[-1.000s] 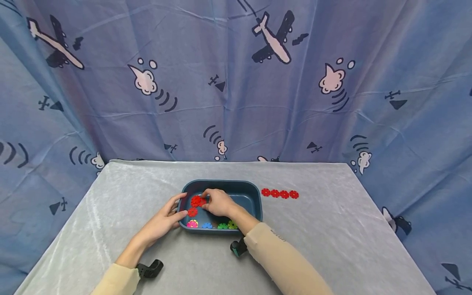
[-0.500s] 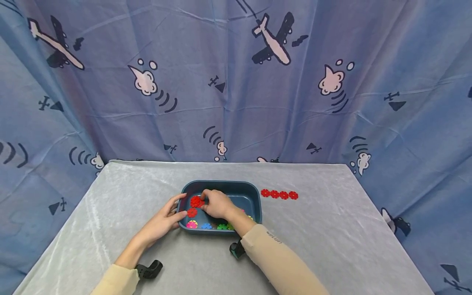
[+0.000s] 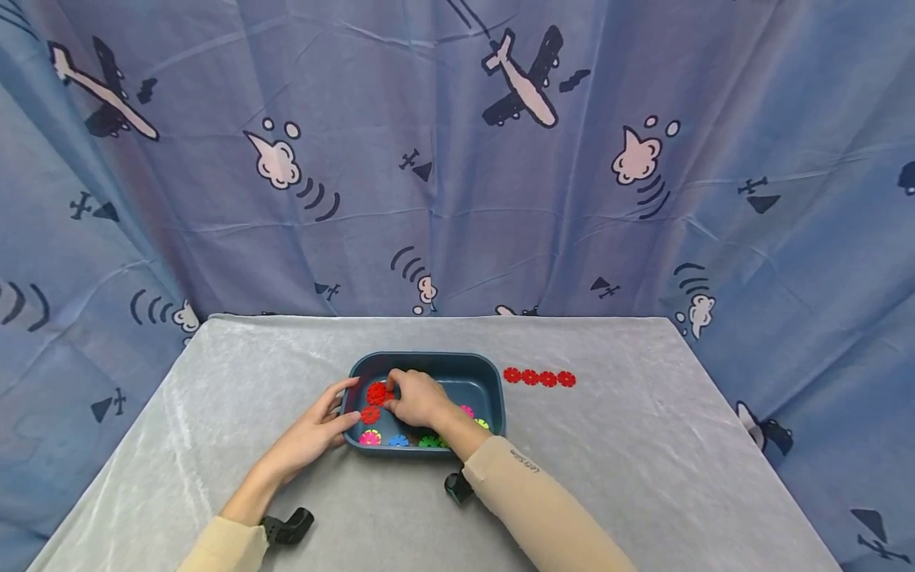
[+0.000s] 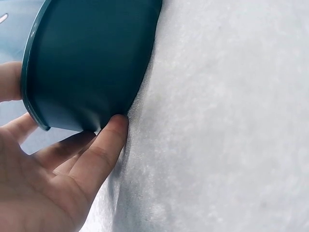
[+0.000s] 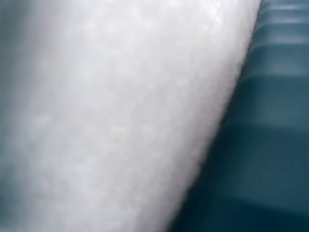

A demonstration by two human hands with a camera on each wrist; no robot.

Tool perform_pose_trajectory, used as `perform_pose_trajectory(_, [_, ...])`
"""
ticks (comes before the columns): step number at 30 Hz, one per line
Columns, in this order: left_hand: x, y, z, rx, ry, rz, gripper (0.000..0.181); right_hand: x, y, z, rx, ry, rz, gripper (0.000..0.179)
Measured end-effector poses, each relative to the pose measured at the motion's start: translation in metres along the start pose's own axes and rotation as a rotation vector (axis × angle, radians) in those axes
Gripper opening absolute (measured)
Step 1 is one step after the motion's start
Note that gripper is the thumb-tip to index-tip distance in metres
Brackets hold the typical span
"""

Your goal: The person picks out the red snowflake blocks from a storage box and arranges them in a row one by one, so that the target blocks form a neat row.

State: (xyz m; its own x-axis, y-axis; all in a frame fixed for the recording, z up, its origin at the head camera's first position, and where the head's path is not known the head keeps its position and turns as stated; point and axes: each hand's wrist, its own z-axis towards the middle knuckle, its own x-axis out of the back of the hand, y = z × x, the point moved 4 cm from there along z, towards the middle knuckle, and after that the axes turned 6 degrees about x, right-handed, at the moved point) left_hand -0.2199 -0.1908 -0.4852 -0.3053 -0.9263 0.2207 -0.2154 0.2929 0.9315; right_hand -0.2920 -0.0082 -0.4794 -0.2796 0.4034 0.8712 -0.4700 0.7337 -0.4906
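A dark teal plastic tray (image 3: pixel 468 361) stands on the cloth-covered table. My left hand (image 3: pixel 316 429) holds its left end, with fingertips at the rim; in the left wrist view the fingers (image 4: pixel 104 150) lie against the outer wall of the tray (image 4: pixel 91 63). Inside the tray, my right hand (image 3: pixel 420 397) pinches a red notched plastic disc (image 3: pixel 390 394), partly hidden by the fingers. Close beside it lie other red discs (image 3: pixel 376 392), and one red disc (image 3: pixel 369 415) sits near the left thumb. The right wrist view shows only pale cloth and the tray (image 5: pixel 260 159), no hand.
Along the tray's near side lie a pink-yellow disc (image 3: pixel 369 438), a blue disc (image 3: pixel 398 440) and a green disc (image 3: pixel 429 441). A row of several red discs (image 3: pixel 539 377) lies on the table (image 3: pixel 643 445) right of the tray. A patterned curtain (image 3: pixel 457 159) hangs behind.
The right hand has shifted slightly left over the red discs, and more discs show by its wrist. The left hand keeps its place on the tray. The head view has shifted slightly.
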Motion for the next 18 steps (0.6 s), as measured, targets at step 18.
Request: perform_pose_trajectory(18, [-0.0002, -0.0007, -0.0001, 0.006, 0.01, -0.004, 0.062, 0.0048, 0.0058, -0.0012, 0.045, 0.011, 0.188, 0.019])
